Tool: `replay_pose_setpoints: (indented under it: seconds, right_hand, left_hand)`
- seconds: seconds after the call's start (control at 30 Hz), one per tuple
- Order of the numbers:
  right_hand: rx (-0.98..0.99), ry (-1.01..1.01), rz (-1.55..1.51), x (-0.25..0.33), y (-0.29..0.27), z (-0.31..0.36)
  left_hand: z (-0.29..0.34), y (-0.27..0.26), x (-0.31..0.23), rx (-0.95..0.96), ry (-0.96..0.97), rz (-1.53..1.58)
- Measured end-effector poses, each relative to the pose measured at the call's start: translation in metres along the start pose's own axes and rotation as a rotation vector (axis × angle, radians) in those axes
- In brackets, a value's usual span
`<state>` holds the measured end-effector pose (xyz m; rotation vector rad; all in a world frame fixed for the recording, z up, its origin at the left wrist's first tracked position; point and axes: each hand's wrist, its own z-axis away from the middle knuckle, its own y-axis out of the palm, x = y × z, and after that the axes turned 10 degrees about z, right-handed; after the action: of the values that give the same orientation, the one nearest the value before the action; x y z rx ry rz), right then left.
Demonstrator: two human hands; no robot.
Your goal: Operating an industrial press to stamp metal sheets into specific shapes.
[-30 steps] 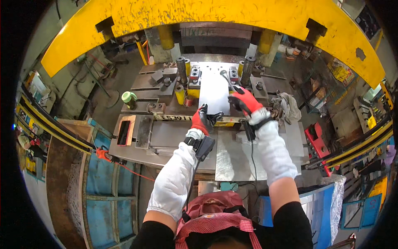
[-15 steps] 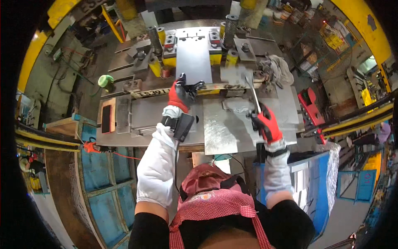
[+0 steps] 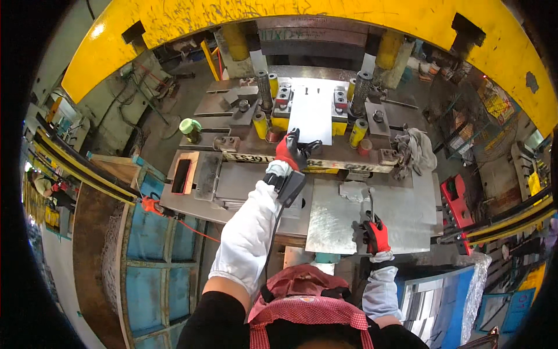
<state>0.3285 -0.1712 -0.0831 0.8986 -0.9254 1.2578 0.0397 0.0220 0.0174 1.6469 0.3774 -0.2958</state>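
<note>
My left hand point(image 3: 296, 151), in a red and black glove, is at the near edge of a bright metal sheet point(image 3: 312, 116) that lies flat between the die blocks. Its thumb and fingers are apart, the fingertips close to the sheet's near left corner; contact is hard to make out. My right hand point(image 3: 376, 234), gloved alike, is closed round a slim metal rod tool point(image 3: 372, 203) with a small round head. The tool is over a large grey metal sheet point(image 3: 331, 224) on the near table. Beside its head lies a pale, ragged-looking patch or thin piece point(image 3: 353, 190).
Dark guide posts point(image 3: 361, 93) and yellow cylinders point(image 3: 358, 132) flank the die. A yellow press frame point(image 3: 290, 13) arches overhead. Stacked plates point(image 3: 238, 186) and a phone-like dark slab point(image 3: 181, 176) lie left; a grey rag point(image 3: 417, 150) hangs right. A blue bin point(image 3: 144, 232) stands lower left.
The sheet in the die and my left hand have shifted slightly away from me. My right hand has drawn the rod tool back toward me, and the blurred flat piece by its tip no longer shows there.
</note>
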Motion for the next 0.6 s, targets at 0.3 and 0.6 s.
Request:
replay_pose_setpoints:
  seconds: [0.3, 0.6]
  right_hand:
    - [-0.231, 0.006, -0.041, -0.018, -0.047, 0.034]
    - [-0.127, -0.049, -0.418, -0.031, -0.033, 0.023]
  left_hand:
    - [-0.049, 0.0, 0.006, -0.251, -0.235, 0.146]
    - [-0.034, -0.057, -0.041, 0.009, -0.133, -0.25]
